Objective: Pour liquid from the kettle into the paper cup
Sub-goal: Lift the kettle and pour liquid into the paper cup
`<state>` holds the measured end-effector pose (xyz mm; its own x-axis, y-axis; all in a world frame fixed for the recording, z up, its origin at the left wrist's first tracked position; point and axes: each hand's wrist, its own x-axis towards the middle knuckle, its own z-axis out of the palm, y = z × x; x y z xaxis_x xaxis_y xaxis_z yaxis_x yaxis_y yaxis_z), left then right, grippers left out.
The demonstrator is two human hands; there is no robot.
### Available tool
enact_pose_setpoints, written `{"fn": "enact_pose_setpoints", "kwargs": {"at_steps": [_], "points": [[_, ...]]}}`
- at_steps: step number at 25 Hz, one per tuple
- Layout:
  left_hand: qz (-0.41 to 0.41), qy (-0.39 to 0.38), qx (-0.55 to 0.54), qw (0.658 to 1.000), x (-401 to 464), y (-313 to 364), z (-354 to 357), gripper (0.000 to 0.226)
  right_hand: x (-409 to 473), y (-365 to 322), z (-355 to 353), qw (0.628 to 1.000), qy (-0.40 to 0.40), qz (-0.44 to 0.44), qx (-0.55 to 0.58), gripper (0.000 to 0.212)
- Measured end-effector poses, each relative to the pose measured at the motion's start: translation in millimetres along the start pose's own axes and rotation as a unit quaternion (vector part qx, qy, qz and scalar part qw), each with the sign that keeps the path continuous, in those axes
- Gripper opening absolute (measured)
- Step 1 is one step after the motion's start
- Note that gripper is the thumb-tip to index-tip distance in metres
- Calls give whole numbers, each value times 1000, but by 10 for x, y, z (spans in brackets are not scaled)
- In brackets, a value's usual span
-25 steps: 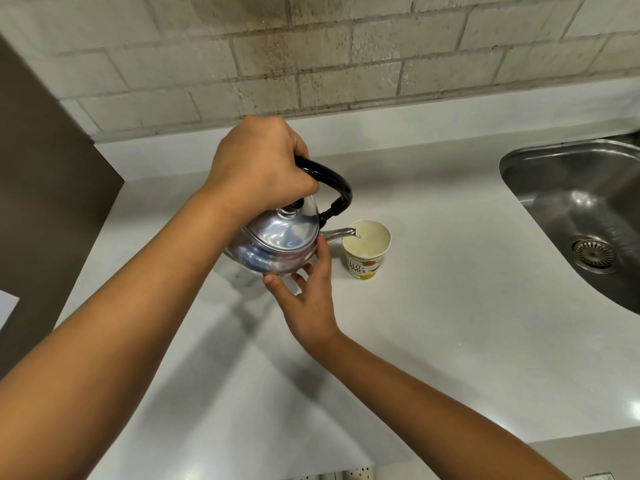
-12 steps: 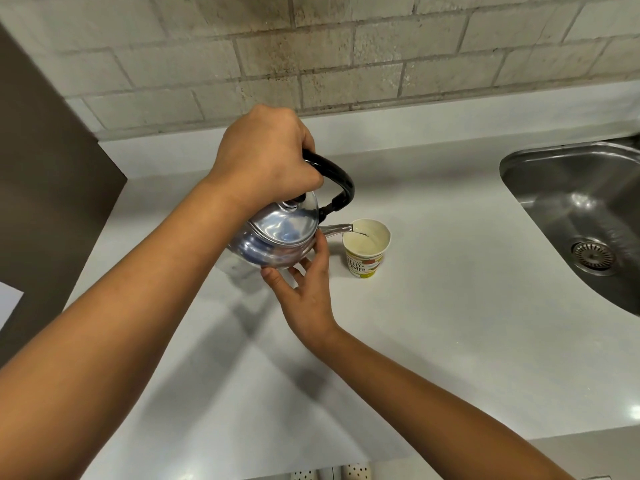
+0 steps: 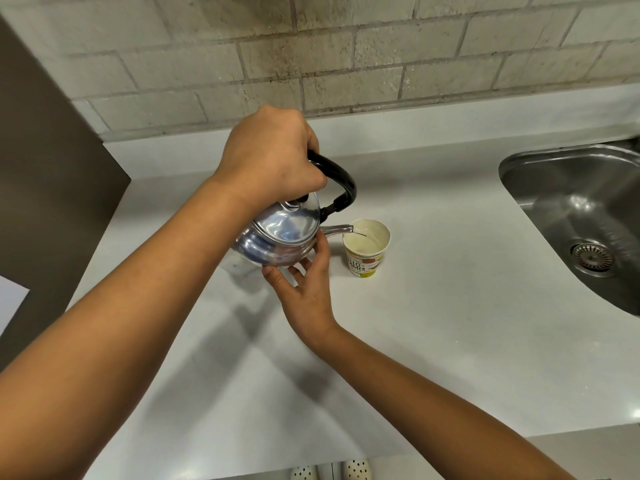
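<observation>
Kettle (image 3: pixel 280 237) leveller, spout toward cup (image 3: pixel 366 249)

Left hand (image 3: pixel 273 161) tips kettle (image 3: pixel 280 237) over paper cup (image 3: pixel 366 251).

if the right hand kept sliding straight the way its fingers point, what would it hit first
The right hand points up and away, fingers already against the kettle, so it meets the kettle body first. The paper cup sits off to the right.

Worktop (image 3: pixel 450 341) open right of paper cup (image 3: pixel 366 250) up to sink (image 3: pixel 588 209); kettle (image 3: pixel 280 237) blocks cup's left.
</observation>
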<state>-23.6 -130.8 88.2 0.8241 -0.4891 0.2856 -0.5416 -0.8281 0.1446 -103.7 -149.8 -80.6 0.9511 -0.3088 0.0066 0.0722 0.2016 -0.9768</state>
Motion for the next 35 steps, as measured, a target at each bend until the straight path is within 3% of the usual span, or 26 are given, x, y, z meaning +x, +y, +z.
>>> {"fn": "enact_pose_setpoints", "kwargs": {"at_steps": [35], "points": [[3,-2,9,1000,-16,54,-30,14,17,20,-15,1000,-2,-8,-2,88]]}}
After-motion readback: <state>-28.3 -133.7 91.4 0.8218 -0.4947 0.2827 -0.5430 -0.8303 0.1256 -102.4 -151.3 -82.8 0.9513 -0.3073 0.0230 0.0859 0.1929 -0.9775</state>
